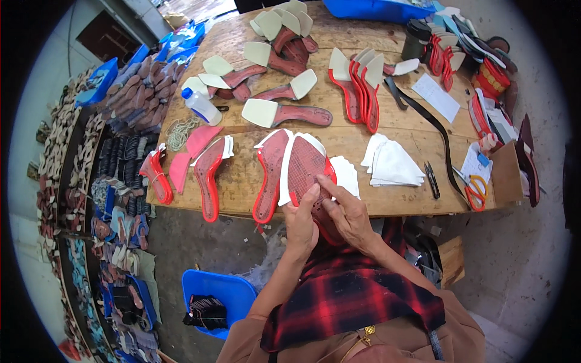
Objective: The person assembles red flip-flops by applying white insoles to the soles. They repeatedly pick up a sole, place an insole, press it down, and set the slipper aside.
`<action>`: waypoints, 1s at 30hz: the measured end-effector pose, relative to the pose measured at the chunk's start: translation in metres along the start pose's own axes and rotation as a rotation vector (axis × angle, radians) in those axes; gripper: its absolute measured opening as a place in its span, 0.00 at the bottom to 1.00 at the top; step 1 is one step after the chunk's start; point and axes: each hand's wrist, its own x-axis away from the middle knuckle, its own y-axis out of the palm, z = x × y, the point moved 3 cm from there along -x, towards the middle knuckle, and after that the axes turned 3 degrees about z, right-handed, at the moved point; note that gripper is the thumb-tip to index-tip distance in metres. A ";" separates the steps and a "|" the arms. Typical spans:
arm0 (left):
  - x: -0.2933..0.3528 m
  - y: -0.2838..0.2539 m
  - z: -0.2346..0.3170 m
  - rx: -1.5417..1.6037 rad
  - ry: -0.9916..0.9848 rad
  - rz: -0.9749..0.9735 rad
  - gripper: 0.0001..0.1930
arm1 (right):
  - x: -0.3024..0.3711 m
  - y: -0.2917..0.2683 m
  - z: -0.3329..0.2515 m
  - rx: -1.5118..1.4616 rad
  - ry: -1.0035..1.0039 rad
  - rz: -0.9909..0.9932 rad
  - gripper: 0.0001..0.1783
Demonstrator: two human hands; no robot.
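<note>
A shoe insole (302, 158) with a reddish grid-patterned face, white lining along its front edge and red edging is held up near the table's front edge. My left hand (300, 225) is closed round its left side, thumb on the face. On its right side, my right hand (349, 216) grips the red edge, with the index finger lying on the face. A similar insole (270, 175) lies just left of it. Behind the held one, white fabric pieces (344, 172) show in part. The insole's underside is hidden.
More insoles with cream fronts (287, 115) lie farther back. White fabric pieces (393, 163), black thread snips (431, 180) and orange-handled scissors (477, 190) are to the right. At left stand a white bottle (201, 107) and, on the floor, a blue bin (236, 290).
</note>
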 end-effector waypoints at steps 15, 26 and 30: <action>0.015 -0.002 0.003 -0.681 0.047 -0.234 0.19 | 0.005 -0.029 0.046 -0.305 0.494 0.128 0.19; 0.031 -0.002 0.003 -0.927 0.171 -0.242 0.17 | 0.036 -0.029 0.062 -0.665 0.664 0.073 0.15; 0.027 -0.011 0.007 -0.676 -0.111 -0.288 0.19 | 0.041 -0.037 0.065 -0.542 0.631 -0.079 0.15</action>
